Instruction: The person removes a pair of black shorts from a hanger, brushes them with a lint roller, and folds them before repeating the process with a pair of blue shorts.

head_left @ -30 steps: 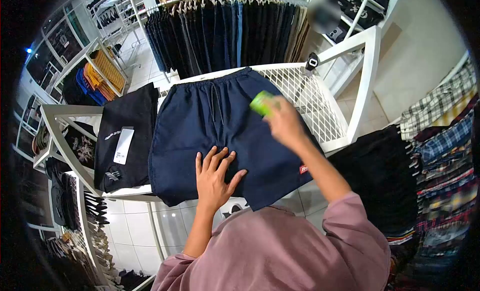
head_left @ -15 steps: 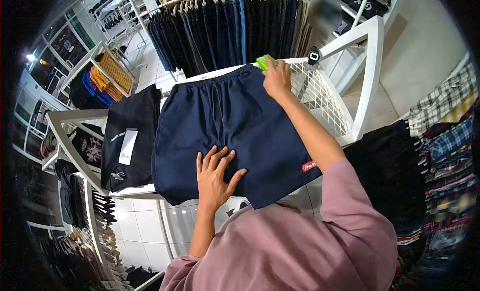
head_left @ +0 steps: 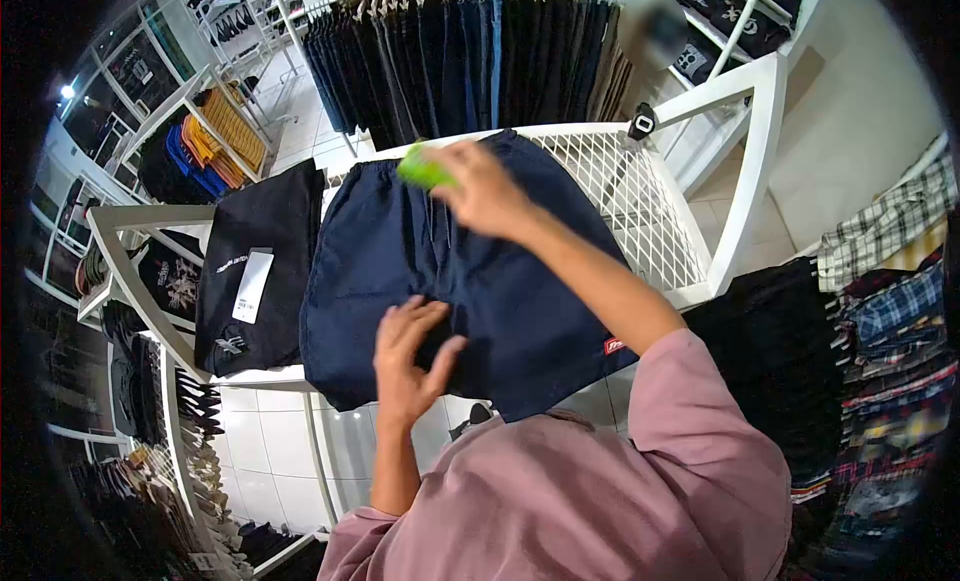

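Note:
Navy drawstring shorts point(head_left: 545, 311) lie spread over a white mesh rack, waistband away from me, with a red label near the right hem. My left hand point(head_left: 412, 356) rests on the lower middle of the shorts, thumb apart from the fingers. Close over the waistband, my right hand point(head_left: 480, 186) grips a small bright green object point(head_left: 424, 167); motion blur smears it, and I cannot tell its kind. To the left of the shorts lies a folded black garment point(head_left: 262, 281) with a white tag point(head_left: 252, 284).
White frame bars point(head_left: 745, 201) rise at both ends of the mesh rack point(head_left: 650, 216). A black digital watch point(head_left: 642, 122) is strapped round the right bar. Behind stands a rail of hanging trousers point(head_left: 450, 71). Plaid shirts point(head_left: 890, 321) hang at the right.
My right hand has swept left along the waistband with the green object. My left hand has shifted slightly left and down, still on the shorts.

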### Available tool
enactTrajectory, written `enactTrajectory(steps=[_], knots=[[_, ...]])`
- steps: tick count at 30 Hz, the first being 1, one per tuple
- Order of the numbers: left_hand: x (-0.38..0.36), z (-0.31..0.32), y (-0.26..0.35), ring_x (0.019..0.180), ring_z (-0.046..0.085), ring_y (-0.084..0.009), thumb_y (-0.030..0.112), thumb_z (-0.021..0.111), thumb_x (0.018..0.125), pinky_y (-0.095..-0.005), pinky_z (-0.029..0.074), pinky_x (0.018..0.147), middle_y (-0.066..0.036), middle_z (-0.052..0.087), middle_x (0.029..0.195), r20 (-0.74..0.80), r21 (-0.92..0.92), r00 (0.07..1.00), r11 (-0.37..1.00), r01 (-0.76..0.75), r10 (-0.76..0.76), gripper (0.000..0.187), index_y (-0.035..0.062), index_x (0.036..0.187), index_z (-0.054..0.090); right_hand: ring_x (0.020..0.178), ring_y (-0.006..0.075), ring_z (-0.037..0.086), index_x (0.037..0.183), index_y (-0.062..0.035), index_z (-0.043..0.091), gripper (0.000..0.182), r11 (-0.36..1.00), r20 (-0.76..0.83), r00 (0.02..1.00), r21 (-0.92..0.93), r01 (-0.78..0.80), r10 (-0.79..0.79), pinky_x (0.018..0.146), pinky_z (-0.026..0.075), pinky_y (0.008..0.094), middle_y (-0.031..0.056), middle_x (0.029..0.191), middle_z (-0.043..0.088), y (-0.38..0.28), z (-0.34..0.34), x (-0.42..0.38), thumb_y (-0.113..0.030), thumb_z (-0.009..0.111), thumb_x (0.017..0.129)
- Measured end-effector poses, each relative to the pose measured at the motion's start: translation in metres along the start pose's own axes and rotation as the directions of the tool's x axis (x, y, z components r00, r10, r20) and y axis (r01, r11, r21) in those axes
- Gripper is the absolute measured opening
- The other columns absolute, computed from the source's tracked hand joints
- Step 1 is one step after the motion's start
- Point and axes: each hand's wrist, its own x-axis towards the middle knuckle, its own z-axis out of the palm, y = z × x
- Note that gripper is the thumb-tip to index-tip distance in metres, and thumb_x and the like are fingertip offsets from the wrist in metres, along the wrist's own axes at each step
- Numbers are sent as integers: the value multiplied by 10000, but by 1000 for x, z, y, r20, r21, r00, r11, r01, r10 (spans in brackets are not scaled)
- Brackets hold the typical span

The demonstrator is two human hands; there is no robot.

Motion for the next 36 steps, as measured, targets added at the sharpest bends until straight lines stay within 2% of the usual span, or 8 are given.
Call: enactTrajectory(steps=[5, 9, 15, 19, 21, 27, 32, 36], knots=[[-11, -43, -34, 1415, 452, -363, 357, 735, 922, -537, 261, 1195, -156, 565, 1455, -295, 597, 947, 751, 284, -124, 541, 79, 1372, 623, 1144, 383, 606, 1377, -121, 615, 560, 927, 294, 880, 160, 339, -373, 1023, 481, 470, 213, 1214, 601, -45, 42, 2, -190, 791, 850], [-24, -49, -54, 1514, 330, -314, 534, 615, 970, -541, 152, 1249, -153, 463, 1569, -190, 654, 937, 674, 344, -293, 692, 94, 1496, 521, 1083, 382, 600, 1310, -95, 639, 487, 940, -163, 976, -286, -184, 142, 948, 499, 454, 214, 1151, 615, 22, 81, 53, -160, 769, 845], [-25, -47, -56, 1520, 316, -311, 544, 592, 977, -543, 131, 1250, -138, 455, 1577, -203, 647, 932, 673, 358, -300, 684, 109, 1498, 516, 1121, 384, 602, 1366, -120, 620, 585, 856, 255, 818, 123, 502, -516, 1024, 472, 451, 206, 1163, 634, -78, 96, 27, -219, 799, 818], [-26, -49, -53, 1509, 326, -326, 539, 596, 973, -548, 140, 1244, -147, 465, 1565, -202, 633, 940, 696, 339, -275, 685, 90, 1485, 525, 1116, 393, 593, 1221, -68, 687, 431, 942, 378, 923, -278, 187, -72, 993, 466, 480, 217, 1197, 648, 7, 113, 76, -249, 772, 838], [-26, -48, -54, 1503, 334, -334, 531, 596, 974, -563, 157, 1235, -155, 475, 1555, -211, 633, 943, 699, 332, -256, 677, 80, 1475, 535, 1076, 405, 569, 1271, -76, 643, 420, 893, -108, 991, -436, -117, 77, 936, 473, 477, 225, 1216, 595, 14, 102, 85, -185, 726, 874], [-28, -48, -57, 1532, 291, -291, 552, 563, 985, -525, 104, 1258, -121, 435, 1592, -203, 635, 933, 684, 358, -298, 680, 123, 1510, 508, 1198, 386, 579, 1341, -152, 641, 510, 884, 351, 812, 161, 439, -466, 1061, 456, 452, 193, 1256, 605, -69, 95, 31, -141, 776, 850], [-29, -47, -56, 1521, 310, -303, 574, 553, 982, -533, 123, 1253, -139, 454, 1575, -219, 618, 934, 701, 355, -281, 696, 106, 1496, 519, 1020, 383, 609, 1297, -85, 637, 441, 904, -78, 994, -414, -107, 82, 924, 505, 471, 214, 1130, 611, 19, 91, 75, -163, 744, 877], [-32, -46, -61, 1524, 306, -309, 501, 523, 1016, -540, 131, 1251, -146, 451, 1577, -224, 608, 938, 714, 346, -264, 628, 97, 1497, 516, 1166, 380, 584, 1329, -95, 626, 495, 958, 233, 932, -3, 285, -277, 1046, 459, 444, 203, 1242, 591, -37, 69, 37, -186, 768, 863]])
